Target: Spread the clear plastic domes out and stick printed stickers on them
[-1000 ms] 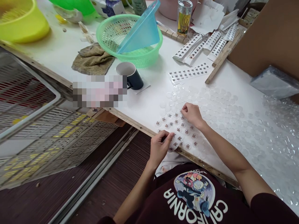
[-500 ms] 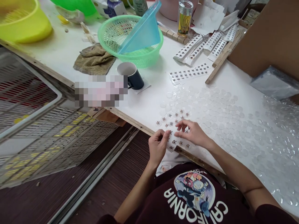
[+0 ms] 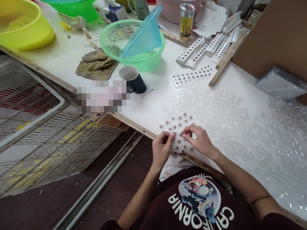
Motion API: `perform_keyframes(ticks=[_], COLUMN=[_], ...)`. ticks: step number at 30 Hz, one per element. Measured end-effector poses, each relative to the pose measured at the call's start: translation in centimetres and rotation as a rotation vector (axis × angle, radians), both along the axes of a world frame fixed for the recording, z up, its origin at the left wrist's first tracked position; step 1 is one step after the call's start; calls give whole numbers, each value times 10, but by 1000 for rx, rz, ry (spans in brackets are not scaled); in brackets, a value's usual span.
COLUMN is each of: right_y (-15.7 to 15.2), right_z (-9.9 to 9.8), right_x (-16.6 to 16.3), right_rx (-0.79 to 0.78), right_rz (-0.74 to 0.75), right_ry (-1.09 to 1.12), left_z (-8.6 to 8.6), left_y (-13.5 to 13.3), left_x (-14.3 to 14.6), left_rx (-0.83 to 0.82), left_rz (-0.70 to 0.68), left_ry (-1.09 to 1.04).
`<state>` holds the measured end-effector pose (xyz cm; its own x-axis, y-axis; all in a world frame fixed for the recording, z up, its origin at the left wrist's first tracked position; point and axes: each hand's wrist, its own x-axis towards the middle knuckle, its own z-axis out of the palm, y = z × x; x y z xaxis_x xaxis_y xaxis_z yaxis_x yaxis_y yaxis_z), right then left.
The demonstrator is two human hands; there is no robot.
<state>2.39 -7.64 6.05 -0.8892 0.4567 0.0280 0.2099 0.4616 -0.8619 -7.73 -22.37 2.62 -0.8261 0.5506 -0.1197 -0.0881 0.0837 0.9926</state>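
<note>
My left hand (image 3: pixel 163 147) pinches the left side of a sticker sheet (image 3: pixel 177 147), a white strip printed with small dark figures, held over the table's front edge. At the sheet's upper right corner, my right hand (image 3: pixel 197 137) has thumb and forefinger closed on a small sticker (image 3: pixel 181 134); whether it is still attached to the sheet I cannot tell. Just beyond both hands lie several clear discs bearing stickers (image 3: pixel 179 118), partly hidden by my fingers. Plain clear round discs (image 3: pixel 227 123) spread over the table to the right.
Farther back lie a loose sticker sheet (image 3: pixel 192 76) and rolled sticker strips (image 3: pixel 192 51) beside a wooden strip (image 3: pixel 222 72). A dark mug (image 3: pixel 137 83), a brown cloth (image 3: pixel 97 65), a green basket (image 3: pixel 146 65) and a glass (image 3: pixel 186 22) stand or lie behind. Crates (image 3: pixel 59 143) are at lower left.
My right hand has moved slightly left to the sheet and its fingers have closed on a sticker. The sheet in my left hand has tilted more into view.
</note>
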Motion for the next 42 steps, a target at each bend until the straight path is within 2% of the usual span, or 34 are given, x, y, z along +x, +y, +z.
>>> perform_keyframes(ticks=[3,10,18,25,31,38,42], right_y=[-1,0,5,0,5,-4,14], right_z=[-1,1,-4,1,8,11,10], right_x=[0,-5,-10,-8,-11,-31,-43], right_rx=[73,111,-34,42,-100,-312,-311], right_rz=[-3,7,33,8,-111,19,-67], right_ry=[14,-4,-47,5,81,28,121], left_z=[1,-1,-2,-1,-2,-1,0], left_y=[1,0,-1,0,1,0,-1], left_x=[1,0,1,1,1,0,-1], left_rx=[-16,-29,-33,-71,-75,-84,-89], left_rz=[5,12,-18,6,21,-7,-38], left_ry=[17,37,56,77,104,112,118])
